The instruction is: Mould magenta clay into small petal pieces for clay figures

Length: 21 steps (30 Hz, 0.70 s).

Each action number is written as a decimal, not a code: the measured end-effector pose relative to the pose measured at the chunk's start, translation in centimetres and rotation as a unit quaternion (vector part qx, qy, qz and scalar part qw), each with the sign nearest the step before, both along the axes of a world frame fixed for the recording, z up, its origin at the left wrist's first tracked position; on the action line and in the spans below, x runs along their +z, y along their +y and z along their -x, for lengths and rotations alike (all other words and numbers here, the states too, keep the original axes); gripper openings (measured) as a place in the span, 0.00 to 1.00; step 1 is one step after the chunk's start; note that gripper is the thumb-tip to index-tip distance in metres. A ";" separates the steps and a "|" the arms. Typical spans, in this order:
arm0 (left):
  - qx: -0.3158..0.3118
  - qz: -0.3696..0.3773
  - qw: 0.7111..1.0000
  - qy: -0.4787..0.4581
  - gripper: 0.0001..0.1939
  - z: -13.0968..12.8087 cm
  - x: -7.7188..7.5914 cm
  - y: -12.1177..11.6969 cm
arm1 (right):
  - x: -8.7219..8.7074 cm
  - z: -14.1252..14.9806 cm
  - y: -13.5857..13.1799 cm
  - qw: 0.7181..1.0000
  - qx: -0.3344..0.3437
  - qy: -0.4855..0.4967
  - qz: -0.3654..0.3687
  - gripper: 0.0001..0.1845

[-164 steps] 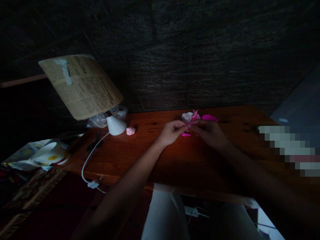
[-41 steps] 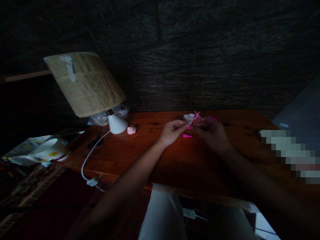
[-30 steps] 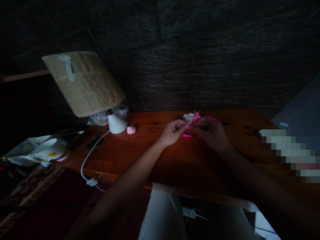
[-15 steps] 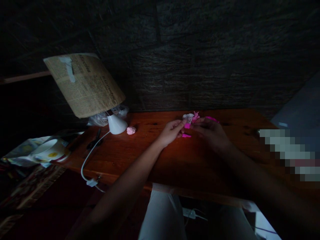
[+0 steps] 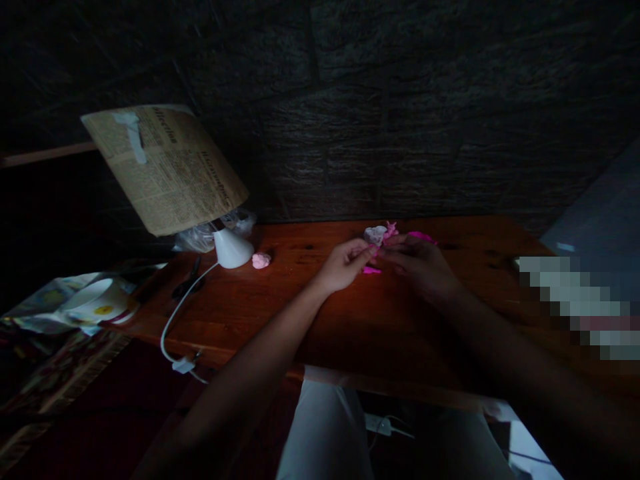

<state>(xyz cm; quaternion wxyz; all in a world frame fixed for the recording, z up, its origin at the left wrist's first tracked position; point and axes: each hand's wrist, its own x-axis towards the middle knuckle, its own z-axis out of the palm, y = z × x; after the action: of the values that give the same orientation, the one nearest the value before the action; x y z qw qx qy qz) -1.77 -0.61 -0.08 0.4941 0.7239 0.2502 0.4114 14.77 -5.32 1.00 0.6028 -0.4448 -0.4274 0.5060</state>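
Note:
My left hand (image 5: 343,265) and my right hand (image 5: 419,265) meet over the middle of a red-brown wooden table (image 5: 280,313). Both pinch a small bright pink piece (image 5: 376,251) between their fingertips. Under the fingertips a flat pink scrap (image 5: 371,270) lies on the wood. Just behind the hands sit a pale whitish lump (image 5: 374,234), a small light pink shape (image 5: 391,230) and a flat magenta piece (image 5: 420,236).
A white lamp base (image 5: 231,249) with a newspaper-covered shade (image 5: 163,167) stands at the left, its cord (image 5: 173,320) running to the table edge. A pale pink lump (image 5: 261,260), black scissors (image 5: 187,283) and a white cup (image 5: 95,303) lie leftward. A dark wall stands behind.
Both hands stay together at the same spot, only the fingertips shifting on the pink piece. The view has wobbled slightly.

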 end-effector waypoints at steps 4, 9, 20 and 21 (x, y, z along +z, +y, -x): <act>0.006 -0.031 0.999 0.008 0.18 0.2 0.2 -0.2 | 0.0 0.0 -0.1 1.000 0.019 -0.009 0.000 0.24; 0.038 -0.022 0.999 -0.002 0.21 -0.1 0.1 -0.3 | -0.2 -0.1 0.0 1.000 0.022 -0.006 -0.020 0.23; -0.009 -0.008 1.000 0.020 0.20 0.0 0.3 -0.5 | -0.4 0.0 0.0 0.999 0.031 0.008 -0.026 0.20; -0.016 -0.014 0.999 0.024 0.19 0.1 0.3 -0.6 | -0.3 0.0 0.0 0.999 0.042 -0.003 -0.025 0.20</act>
<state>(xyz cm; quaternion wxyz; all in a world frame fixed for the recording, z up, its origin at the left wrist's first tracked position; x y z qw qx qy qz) -1.82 -1.18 0.26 0.4838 0.7445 0.2451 0.3894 14.73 -5.34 0.70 0.5906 -0.4126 -0.4598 0.5192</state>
